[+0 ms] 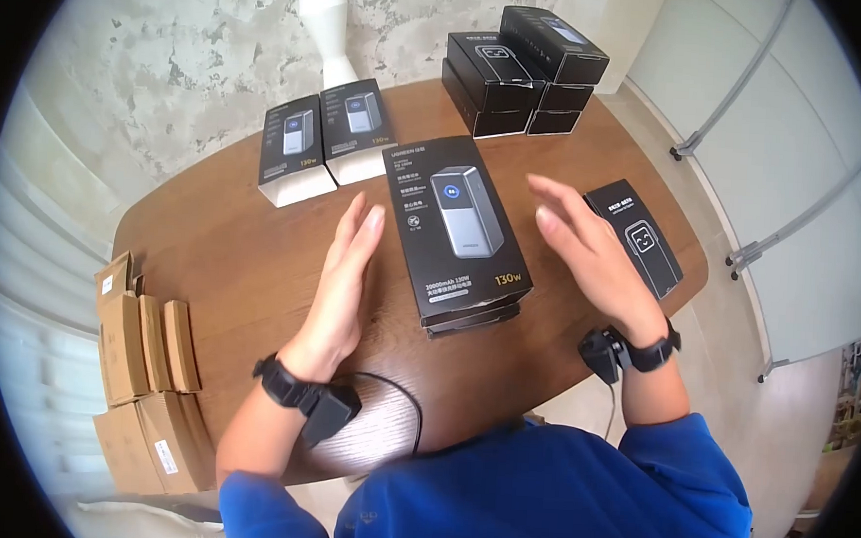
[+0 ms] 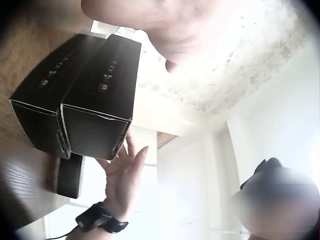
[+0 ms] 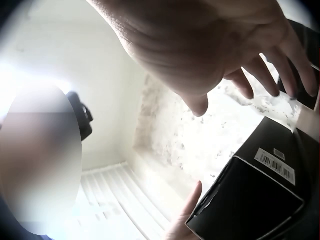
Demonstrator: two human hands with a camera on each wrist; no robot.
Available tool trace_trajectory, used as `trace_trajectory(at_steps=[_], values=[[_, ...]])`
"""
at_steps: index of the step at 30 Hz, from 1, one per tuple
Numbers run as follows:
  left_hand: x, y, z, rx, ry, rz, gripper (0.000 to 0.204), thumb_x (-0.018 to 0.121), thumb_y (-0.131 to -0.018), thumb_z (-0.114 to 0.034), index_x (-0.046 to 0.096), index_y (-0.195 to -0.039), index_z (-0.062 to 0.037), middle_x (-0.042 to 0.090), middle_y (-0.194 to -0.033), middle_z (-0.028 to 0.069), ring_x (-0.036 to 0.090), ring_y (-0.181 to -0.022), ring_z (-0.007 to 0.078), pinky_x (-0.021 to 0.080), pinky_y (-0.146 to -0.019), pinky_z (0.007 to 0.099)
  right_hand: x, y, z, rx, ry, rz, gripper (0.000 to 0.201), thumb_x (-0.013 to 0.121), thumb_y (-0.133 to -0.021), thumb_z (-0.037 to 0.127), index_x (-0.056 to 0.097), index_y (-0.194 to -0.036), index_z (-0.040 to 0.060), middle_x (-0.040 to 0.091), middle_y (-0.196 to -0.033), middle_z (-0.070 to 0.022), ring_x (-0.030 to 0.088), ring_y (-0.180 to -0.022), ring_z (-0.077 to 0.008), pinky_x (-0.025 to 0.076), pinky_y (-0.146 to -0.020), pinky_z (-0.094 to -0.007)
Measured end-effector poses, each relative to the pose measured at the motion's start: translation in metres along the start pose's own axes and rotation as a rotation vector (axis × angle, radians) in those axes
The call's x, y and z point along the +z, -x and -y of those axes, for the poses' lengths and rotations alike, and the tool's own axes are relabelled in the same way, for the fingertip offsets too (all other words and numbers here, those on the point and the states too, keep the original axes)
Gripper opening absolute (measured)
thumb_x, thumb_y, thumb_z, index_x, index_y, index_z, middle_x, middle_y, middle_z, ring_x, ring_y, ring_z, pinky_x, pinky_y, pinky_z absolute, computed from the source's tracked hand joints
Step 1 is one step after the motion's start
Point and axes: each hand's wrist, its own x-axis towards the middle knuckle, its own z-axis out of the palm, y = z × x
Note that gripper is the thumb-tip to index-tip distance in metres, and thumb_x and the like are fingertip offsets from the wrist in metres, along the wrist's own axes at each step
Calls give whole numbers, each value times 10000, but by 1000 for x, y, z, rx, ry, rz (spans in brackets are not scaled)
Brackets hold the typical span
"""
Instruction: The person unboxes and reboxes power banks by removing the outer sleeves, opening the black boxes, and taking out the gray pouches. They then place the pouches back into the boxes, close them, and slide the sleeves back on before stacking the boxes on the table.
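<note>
A black power bank box (image 1: pixel 457 233), printed with a grey power bank and "130W", lies on top of another like box (image 1: pixel 472 322) in mid-table. In the left wrist view the upper box (image 2: pixel 97 95) and the lower box (image 2: pixel 42 85) show end on. My left hand (image 1: pixel 340 282) is left of the stack, fingers straight and beside the box edge. To the right, my right hand (image 1: pixel 592 256) has its fingers extended, apart from the stack. Both hands hold nothing. The right wrist view shows a barcode on the side of a box (image 3: pixel 277 165).
Two power bank boxes (image 1: pixel 293 143) stand at the back left, their white ends showing. Several black boxes (image 1: pixel 489 72) are piled at the back right. One flat black box (image 1: pixel 635 236) with a smiling face print lies beyond my right hand. Brown cartons (image 1: pixel 124 350) stand along the left side.
</note>
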Motion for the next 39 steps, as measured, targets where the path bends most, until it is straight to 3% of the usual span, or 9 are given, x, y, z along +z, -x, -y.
trace_trajectory(at_steps=[2,3,13,23,28,30,35,36,39], values=[[13,-5,-6,14,78,144,636,461,-959,-486,347,-1417,-61,384,-1439,117,292,-1367,231,217,-1120,416,14,-14,-20,2,-331,-37,624,451,-973,452,356,-1412,19,433,-1397,-241,398,-1330,-302,326,-1067,-351],[-8,-33,32,-132,167,144,820,532,-917,-498,180,-1482,-19,231,-1518,174,138,-1431,260,103,-1154,391,22,-19,-28,56,-506,24,644,444,-986,425,296,-1441,-6,334,-1482,-177,303,-1381,-239,258,-1107,-326],[-17,-1,15,-304,473,165,535,489,-956,-417,398,-1347,-64,533,-1251,115,550,-1117,179,470,-936,317,94,-16,0,58,-1079,289,735,547,-939,263,130,-1488,8,339,-1444,-151,321,-1337,-198,275,-1091,-307],[-90,29,-8,-254,438,-94,485,486,-944,-375,501,-1260,-8,611,-1156,133,626,-1022,211,533,-858,327,117,-54,29,-108,-550,534,725,549,-951,388,253,-1437,-61,463,-1356,-251,470,-1259,-287,379,-1040,-352],[-99,23,-18,-134,234,-32,548,516,-941,-303,389,-1364,20,550,-1258,142,586,-1107,228,511,-905,342,48,-123,15,-399,160,-337,561,619,-868,425,538,-1246,20,528,-1275,-200,490,-1199,-312,374,-1027,-394],[-98,19,-22,-7,132,-276,606,547,-933,-320,349,-1421,-20,487,-1344,145,500,-1216,225,405,-1014,332,36,-162,-5,-318,462,-627,620,620,-845,476,527,-1261,26,445,-1368,-207,410,-1253,-361,353,-1039,-423],[-91,10,-35,265,-137,-292,698,595,-908,-271,252,-1477,-59,411,-1399,202,429,-1272,206,324,-1062,331,17,-219,-36,115,712,-442,805,543,-837,621,413,-1396,58,336,-1465,-210,321,-1336,-381,306,-1041,-542],[-81,14,-45,241,-199,-247,660,552,-923,-294,282,-1467,-37,234,-1522,209,187,-1434,267,148,-1150,361,16,-222,-40,165,737,-393,813,549,-839,614,396,-1408,55,318,-1470,-218,309,-1338,-383,296,-1038,-558],[-86,5,-38,238,-294,-170,707,610,-904,-331,285,-1460,-40,376,-1440,190,366,-1329,254,244,-1113,381,23,-220,-54,149,763,-383,818,559,-827,630,357,-1445,134,266,-1490,-253,224,-1390,-406,287,-1043,-577]])
